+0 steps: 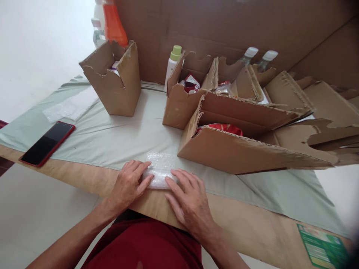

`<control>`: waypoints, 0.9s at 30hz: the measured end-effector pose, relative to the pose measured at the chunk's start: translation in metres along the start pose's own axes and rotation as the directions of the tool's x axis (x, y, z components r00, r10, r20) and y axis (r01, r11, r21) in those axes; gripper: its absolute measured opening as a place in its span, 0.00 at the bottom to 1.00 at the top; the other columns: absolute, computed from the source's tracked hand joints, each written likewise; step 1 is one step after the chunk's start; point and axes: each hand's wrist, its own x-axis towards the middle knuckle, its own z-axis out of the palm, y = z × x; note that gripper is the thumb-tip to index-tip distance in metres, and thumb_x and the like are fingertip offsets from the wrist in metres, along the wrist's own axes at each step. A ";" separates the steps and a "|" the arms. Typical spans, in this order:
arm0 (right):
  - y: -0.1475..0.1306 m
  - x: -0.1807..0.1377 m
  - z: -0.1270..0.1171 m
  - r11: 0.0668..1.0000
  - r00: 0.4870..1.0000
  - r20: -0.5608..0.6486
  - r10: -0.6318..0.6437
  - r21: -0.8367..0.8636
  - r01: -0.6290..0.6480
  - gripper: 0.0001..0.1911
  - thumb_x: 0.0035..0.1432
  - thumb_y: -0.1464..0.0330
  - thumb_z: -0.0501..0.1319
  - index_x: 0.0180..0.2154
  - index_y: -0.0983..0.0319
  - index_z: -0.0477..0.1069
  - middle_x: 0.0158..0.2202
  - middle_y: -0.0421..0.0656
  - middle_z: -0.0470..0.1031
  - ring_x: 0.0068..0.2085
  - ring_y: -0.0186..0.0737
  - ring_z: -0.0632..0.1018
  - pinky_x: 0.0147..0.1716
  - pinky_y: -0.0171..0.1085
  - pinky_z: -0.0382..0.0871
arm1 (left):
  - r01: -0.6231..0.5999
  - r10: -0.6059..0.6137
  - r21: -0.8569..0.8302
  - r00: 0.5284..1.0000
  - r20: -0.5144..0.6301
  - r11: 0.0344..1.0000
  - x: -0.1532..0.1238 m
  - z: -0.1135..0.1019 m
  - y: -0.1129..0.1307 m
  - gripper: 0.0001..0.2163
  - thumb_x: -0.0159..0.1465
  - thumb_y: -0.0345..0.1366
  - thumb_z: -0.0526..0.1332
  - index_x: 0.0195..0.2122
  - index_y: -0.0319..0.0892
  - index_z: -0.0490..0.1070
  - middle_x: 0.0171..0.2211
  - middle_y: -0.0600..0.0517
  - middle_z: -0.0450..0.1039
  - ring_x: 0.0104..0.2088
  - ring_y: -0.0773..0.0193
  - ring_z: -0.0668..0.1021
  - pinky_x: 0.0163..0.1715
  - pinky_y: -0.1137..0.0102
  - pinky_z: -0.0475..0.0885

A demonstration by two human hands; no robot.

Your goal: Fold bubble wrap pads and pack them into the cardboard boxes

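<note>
A small folded piece of clear bubble wrap (160, 175) lies at the table's front edge, between my two hands. My left hand (131, 179) holds its left side, with the thumb and index finger bent over the edge. The fingers of my right hand (187, 194) are spread, and their tips rest on the right side of the wrap. The front part of the wrap is folded into a thicker layer, while the back part lies flat. Whether anything is inside the fold, I cannot tell.
Several open cardboard boxes (260, 149) with packets inside stand at the right. Another cardboard box (119, 89) is at the back left, near an orange bottle (114, 24). A red-edged phone (47, 144), more bubble wrap (70, 106) and a green card (322, 246) lie around.
</note>
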 end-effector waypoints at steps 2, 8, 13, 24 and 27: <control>0.003 0.007 0.006 1.000 0.997 0.072 -0.021 -0.008 0.022 0.16 0.67 0.73 0.59 0.56 0.62 0.72 0.57 0.52 0.77 0.60 0.56 0.73 0.58 0.55 0.64 | 0.051 -0.052 -0.026 0.997 -0.052 0.998 0.000 -0.001 0.001 0.11 0.71 0.36 0.61 0.51 0.40 0.75 0.40 0.45 0.79 0.40 0.54 0.78 0.44 0.59 0.74; 0.017 0.023 0.013 0.958 0.986 0.083 0.145 0.238 -0.161 0.15 0.69 0.73 0.57 0.54 0.60 0.74 0.50 0.49 0.81 0.54 0.50 0.77 0.55 0.50 0.68 | 0.514 -0.564 -0.508 0.823 0.066 0.691 -0.024 -0.023 0.027 0.15 0.66 0.43 0.65 0.51 0.42 0.76 0.40 0.47 0.79 0.41 0.57 0.80 0.43 0.63 0.76; -0.003 0.014 -0.011 0.814 0.957 0.173 0.232 0.504 -0.289 0.15 0.68 0.72 0.58 0.53 0.59 0.75 0.49 0.46 0.81 0.50 0.46 0.77 0.53 0.46 0.69 | 0.655 -0.580 -0.754 0.635 0.511 0.052 -0.028 -0.021 0.045 0.26 0.55 0.46 0.74 0.53 0.41 0.76 0.47 0.44 0.81 0.46 0.53 0.81 0.49 0.62 0.76; -0.002 -0.027 -0.025 0.355 0.841 0.357 0.407 0.786 -0.505 0.31 0.60 0.57 0.66 0.62 0.59 0.67 0.59 0.50 0.76 0.57 0.49 0.78 0.56 0.46 0.73 | 0.614 -0.525 -0.789 0.671 0.524 -0.004 -0.027 -0.002 0.057 0.20 0.52 0.46 0.77 0.43 0.44 0.80 0.37 0.49 0.80 0.40 0.56 0.81 0.44 0.67 0.76; -0.002 -0.028 -0.031 0.365 0.853 0.308 0.422 0.803 -0.471 0.18 0.62 0.62 0.64 0.53 0.58 0.73 0.49 0.46 0.82 0.49 0.45 0.82 0.50 0.41 0.77 | 0.643 -0.434 -0.757 0.719 0.542 0.120 -0.023 0.002 0.057 0.18 0.56 0.49 0.73 0.43 0.45 0.79 0.36 0.50 0.80 0.40 0.55 0.81 0.41 0.65 0.77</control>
